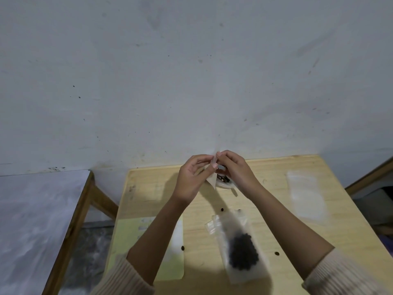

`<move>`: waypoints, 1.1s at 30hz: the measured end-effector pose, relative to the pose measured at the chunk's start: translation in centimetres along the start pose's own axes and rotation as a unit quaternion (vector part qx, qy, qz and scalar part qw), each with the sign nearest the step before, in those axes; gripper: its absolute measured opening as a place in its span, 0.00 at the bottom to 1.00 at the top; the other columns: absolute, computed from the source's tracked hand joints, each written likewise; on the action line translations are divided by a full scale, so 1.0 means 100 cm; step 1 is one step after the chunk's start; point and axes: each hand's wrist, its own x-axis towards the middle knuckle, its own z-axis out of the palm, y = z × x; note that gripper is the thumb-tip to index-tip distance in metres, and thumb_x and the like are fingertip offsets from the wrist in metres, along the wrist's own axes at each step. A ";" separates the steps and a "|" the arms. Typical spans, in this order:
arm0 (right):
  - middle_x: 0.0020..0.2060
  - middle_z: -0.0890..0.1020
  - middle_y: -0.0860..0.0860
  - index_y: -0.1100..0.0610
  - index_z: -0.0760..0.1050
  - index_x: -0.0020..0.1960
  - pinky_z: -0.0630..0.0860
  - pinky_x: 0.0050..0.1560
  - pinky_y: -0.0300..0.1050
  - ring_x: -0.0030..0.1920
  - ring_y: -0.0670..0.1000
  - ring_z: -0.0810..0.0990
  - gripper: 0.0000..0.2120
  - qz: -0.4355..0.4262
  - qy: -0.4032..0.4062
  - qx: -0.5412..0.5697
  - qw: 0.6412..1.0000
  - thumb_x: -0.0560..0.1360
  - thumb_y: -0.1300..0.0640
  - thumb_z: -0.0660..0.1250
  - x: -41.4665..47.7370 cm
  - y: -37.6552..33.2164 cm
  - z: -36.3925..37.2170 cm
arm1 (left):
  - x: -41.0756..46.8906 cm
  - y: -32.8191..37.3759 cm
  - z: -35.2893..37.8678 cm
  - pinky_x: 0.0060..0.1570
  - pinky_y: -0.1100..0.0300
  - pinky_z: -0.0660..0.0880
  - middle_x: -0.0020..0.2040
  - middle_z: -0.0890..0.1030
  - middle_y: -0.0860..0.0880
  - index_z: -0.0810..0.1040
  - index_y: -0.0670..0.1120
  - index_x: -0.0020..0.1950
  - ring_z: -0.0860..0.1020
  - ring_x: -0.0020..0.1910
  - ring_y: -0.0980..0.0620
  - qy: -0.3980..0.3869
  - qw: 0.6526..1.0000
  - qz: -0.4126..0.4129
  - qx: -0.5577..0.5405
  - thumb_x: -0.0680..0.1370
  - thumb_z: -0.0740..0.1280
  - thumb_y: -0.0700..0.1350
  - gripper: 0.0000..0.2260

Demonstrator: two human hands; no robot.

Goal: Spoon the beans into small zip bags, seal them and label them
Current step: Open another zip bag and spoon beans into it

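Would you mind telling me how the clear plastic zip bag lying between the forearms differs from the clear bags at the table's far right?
The clear plastic zip bag between the forearms holds a dark heap of beans; the clear bags at the far right look empty. The filled one lies nearer the person, the empty ones farther back. Both lie flat on the pale wooden table.
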 end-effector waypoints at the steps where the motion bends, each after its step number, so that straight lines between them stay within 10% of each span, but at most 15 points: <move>1: 0.43 0.80 0.53 0.59 0.75 0.41 0.76 0.56 0.51 0.51 0.52 0.79 0.12 0.002 -0.002 0.001 1.000 0.79 0.55 0.60 0.001 0.000 0.000 | 0.001 0.000 -0.001 0.56 0.59 0.75 0.56 0.81 0.45 0.78 0.40 0.56 0.79 0.56 0.53 0.000 1.000 0.001 -0.003 0.73 0.71 0.39 0.12; 15: 0.33 0.75 0.46 0.55 0.72 0.35 0.73 0.38 0.32 0.34 0.38 0.74 0.14 -0.045 0.015 -0.160 0.986 0.78 0.65 0.57 0.005 0.000 0.010 | 0.012 0.001 -0.001 0.41 0.63 0.76 0.42 0.84 0.46 0.82 0.40 0.47 0.82 0.40 0.56 0.044 0.997 -0.012 0.069 0.74 0.70 0.39 0.04; 33: 0.29 0.72 0.54 0.57 0.64 0.29 0.77 0.45 0.56 0.34 0.57 0.77 0.15 0.037 0.044 -0.310 0.949 0.73 0.62 0.62 0.002 0.017 0.000 | 0.020 -0.023 -0.021 0.41 0.57 0.77 0.35 0.82 0.46 0.81 0.40 0.39 0.80 0.36 0.51 0.113 0.950 -0.024 0.291 0.72 0.66 0.37 0.04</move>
